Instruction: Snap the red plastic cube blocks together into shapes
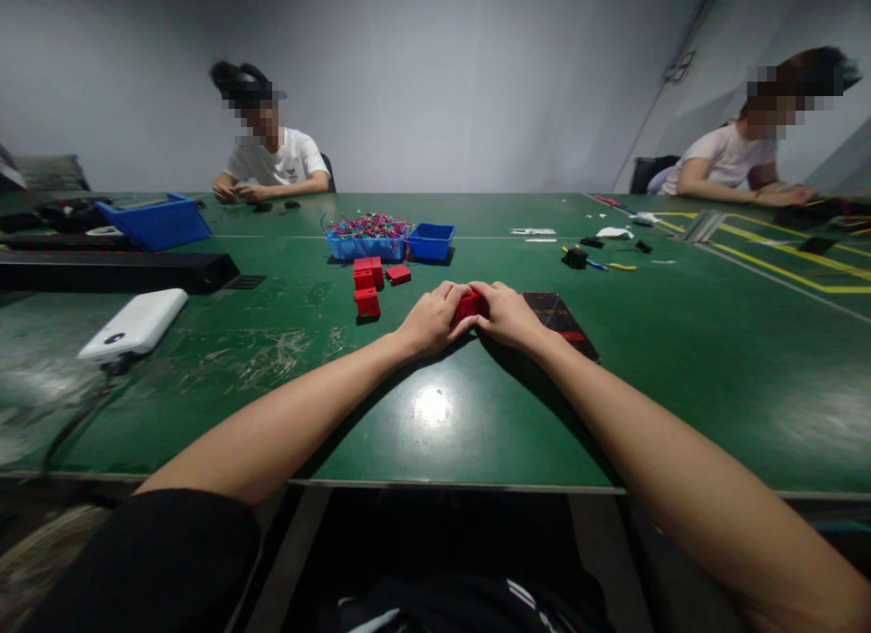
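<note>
Red, likely light, stiff plastic: best to take the block (469, 306) by opposite sides. Cupped between left hand (427, 321) and right hand (509, 316), with fingers curled closely around it, over the bench (422, 452).

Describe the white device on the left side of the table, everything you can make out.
The white device is a slim slab with rounded corners and a smooth, plastic-looking shell. A small dark oval mark shows near its closer end, where a black cable meets it. It lies flat and slantwise on the green table. Neither the left hand nor the right hand touches it.
</note>
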Demonstrator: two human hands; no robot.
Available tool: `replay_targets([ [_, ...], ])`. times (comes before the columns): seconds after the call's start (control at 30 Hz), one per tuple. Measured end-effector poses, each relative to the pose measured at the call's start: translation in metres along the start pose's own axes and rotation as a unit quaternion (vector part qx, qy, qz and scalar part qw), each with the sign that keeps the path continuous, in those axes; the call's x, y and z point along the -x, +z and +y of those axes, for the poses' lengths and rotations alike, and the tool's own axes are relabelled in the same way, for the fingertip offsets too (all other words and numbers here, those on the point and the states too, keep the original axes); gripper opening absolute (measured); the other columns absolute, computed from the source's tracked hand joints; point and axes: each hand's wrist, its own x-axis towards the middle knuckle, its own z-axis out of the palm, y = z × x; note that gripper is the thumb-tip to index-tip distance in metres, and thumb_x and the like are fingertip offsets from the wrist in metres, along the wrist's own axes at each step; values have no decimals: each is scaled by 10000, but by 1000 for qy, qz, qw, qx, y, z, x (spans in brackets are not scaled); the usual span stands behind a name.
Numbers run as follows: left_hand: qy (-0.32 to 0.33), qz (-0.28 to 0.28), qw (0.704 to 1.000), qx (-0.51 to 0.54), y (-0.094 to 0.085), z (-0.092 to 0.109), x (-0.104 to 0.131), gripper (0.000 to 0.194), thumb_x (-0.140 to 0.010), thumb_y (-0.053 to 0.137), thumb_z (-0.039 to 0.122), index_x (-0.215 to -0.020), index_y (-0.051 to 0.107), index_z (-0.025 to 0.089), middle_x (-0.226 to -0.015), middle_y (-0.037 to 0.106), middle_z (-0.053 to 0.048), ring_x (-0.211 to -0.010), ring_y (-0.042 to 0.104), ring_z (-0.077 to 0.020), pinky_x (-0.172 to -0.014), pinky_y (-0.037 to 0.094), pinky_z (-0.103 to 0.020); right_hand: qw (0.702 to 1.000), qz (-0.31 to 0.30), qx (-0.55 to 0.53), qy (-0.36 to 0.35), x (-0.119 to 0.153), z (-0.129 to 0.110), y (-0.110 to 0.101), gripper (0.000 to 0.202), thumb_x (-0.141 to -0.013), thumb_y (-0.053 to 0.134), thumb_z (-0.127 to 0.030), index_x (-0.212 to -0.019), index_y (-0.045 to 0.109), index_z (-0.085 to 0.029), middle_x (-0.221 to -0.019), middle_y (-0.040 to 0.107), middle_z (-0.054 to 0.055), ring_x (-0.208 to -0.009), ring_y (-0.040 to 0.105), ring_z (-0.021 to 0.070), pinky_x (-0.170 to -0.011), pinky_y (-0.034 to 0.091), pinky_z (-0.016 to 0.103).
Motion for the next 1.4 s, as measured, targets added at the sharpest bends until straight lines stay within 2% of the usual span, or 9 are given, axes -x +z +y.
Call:
replay_targets([
  [0.27,-59,9,995,-83,-1,9,1,459,-968,439,498,-1295,493,180,-1275,571,-126,-1126,551,-289,-930,436,-417,1000,-3,21,5,0,1,0,527,-860,605,-314,-1367,528,-189,-1110,638,161,-987,634,278,-821,470,335],
  [0.43,-108,3,990,-89,-1,7,2,466,-952,470,523,-1292,522,208,-1309,546,-126,-1121,548,-294,-889,439,-408,1000,-3,26,16,-1,3,0,507,-861,599,-320,-1343,535,-172,-1112,642,166,-986,635,280,-817,473,339],
  [0.67,-146,-17,987,-72,-1,5,0,379,-949,520,422,-1255,530,198,-1304,564,-123,-1121,575,-287,-892,453,-399,1000,21,-3,3,1,-1,2,468,-856,617,-349,-1285,570,-167,-1098,637,150,-978,628,275,-816,474,339],
  [0.83,-180,-20,983,-19,-1,0,-3,270,-931,536,268,-1176,513,156,-1229,627,-136,-1078,635,-278,-881,480,-381,994,80,-66,-21,0,-3,4,445,-830,661,-331,-1243,589,-183,-1069,630,119,-946,624,256,-835,489,353],
  [1.0,-220,-3,974,55,-2,-4,-5,229,-951,513,299,-1145,486,180,-1078,704,-134,-1007,688,-288,-842,503,-373,965,191,-177,-38,-6,-5,8,496,-804,691,-380,-1238,591,-161,-1112,605,141,-1000,618,267,-913,499,405],
  [1.1,-192,-5,979,75,-2,-1,-4,230,-952,477,260,-1164,459,175,-1058,713,-147,-967,704,-291,-814,511,-372,945,216,-244,-2,-9,-8,12,549,-773,700,-425,-1234,581,-153,-1146,613,165,-1058,615,289,-952,492,444],
  [1.23,-120,-44,989,71,0,1,-3,239,-924,455,192,-1161,453,162,-1005,725,-141,-907,712,-284,-775,516,-360,931,177,-318,32,-8,-10,13,617,-692,743,-422,-1225,557,-172,-1066,687,108,-951,657,259,-916,512,430],
  [1.3,-95,-59,992,63,3,-1,-4,244,-932,450,210,-1167,453,145,-1000,729,-148,-909,711,-286,-771,519,-359,926,177,-333,17,-7,-10,11,605,-654,754,-375,-1194,559,-186,-1068,698,87,-921,666,239,-895,519,403],
  [1.4,-68,-56,995,50,7,-3,-5,310,-941,482,281,-1209,443,130,-1104,716,-163,-985,702,-294,-831,522,-370,922,158,-352,-31,-5,-8,7,545,-636,731,-321,-1140,569,-191,-1058,703,74,-891,672,217,-835,528,355],
])
